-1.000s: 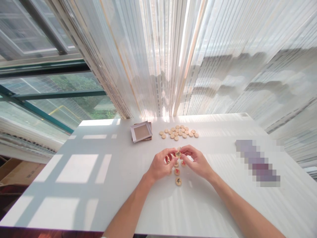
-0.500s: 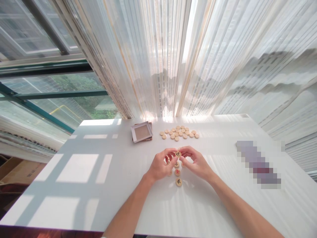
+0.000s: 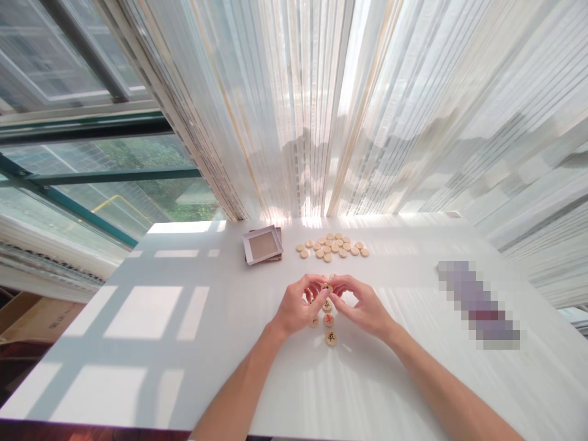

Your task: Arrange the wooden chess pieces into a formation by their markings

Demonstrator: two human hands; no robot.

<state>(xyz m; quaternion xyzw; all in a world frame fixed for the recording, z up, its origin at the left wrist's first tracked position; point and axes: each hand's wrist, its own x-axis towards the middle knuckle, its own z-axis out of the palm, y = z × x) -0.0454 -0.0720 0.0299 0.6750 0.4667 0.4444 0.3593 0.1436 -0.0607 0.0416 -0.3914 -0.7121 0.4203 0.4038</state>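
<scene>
My left hand [image 3: 296, 306] and my right hand [image 3: 361, 304] meet above the middle of the white table [image 3: 220, 380]. Between their closed fingertips is a round wooden xiangqi piece [image 3: 326, 287], its face partly covered by my left thumb. Just below it lies a piece with a black character [image 3: 326, 305], then one with a red character [image 3: 328, 320]. Nearest to me is another black-marked piece [image 3: 331, 338]. A further piece [image 3: 313, 321] shows beside my left thumb. Other pieces behind my fingers are mostly hidden.
Toward the back, several loose pieces [image 3: 335, 247] lie in a scattered group. To their left rests an open shallow box [image 3: 263, 245]. A blurred-out object [image 3: 478, 303] occupies the right side. Curtains [image 3: 294, 122] hang along the far edge.
My right hand has shifted slightly left, closer to my left hand. The piece at my fingertips, whose face showed fully before, is now partly covered.
</scene>
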